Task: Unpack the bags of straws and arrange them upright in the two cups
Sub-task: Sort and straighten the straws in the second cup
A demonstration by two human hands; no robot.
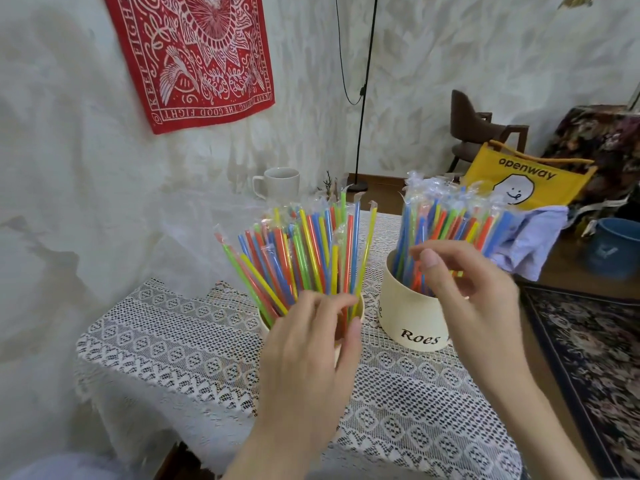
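Two cream paper cups [412, 317] [358, 308], each stuffed with too many wrapped coloured plastic straws [301, 251] to count, plus one grey ceramic mug [278, 183].

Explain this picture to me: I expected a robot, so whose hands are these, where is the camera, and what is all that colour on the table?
There is no robot here: a person wears one camera on the head, looking forward and down. The left hand has its fingers among wrapped straws fanning out of the left cup. The right hand reaches into the tighter bunch standing in the right cup, lettered "Roes"; whether it pinches a straw I cannot tell. Both cups stand on a lace tablecloth. A grey mug sits further back, and a yellow bag beyond the table.
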